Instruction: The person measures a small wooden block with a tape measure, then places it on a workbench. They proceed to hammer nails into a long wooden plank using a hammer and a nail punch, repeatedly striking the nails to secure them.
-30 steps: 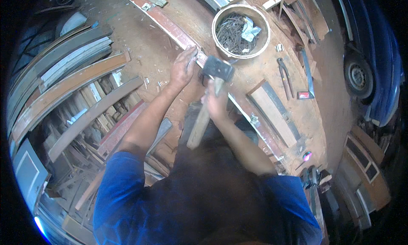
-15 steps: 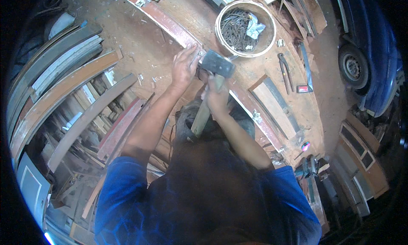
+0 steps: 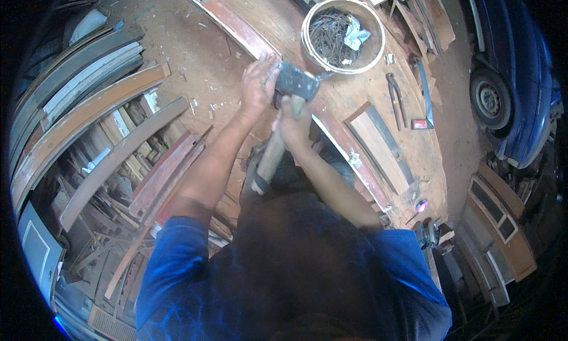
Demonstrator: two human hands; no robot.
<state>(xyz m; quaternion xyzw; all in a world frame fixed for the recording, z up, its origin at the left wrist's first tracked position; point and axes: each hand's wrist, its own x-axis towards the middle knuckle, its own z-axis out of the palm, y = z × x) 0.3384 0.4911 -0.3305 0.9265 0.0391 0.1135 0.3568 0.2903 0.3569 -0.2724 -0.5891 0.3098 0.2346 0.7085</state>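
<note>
The hammer [image 3: 297, 81], over the painted board [image 3: 240, 30] beside the left hand [image 3: 258, 87], whose fingers' grip I cannot tell, looks stiff and head-heavy, likely best held by its handle [image 3: 270, 158], where the right hand's [image 3: 294, 126] fingers are clamped.

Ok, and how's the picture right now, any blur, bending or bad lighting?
Head view, centre: the hammer and right hand look slightly smeared, probably from motion; head view, left: the long plank appears bowed, likely fisheye distortion; head view, lower middle: the torso is very dark; head view, lower-left rim: a bluish streak glows.
</note>
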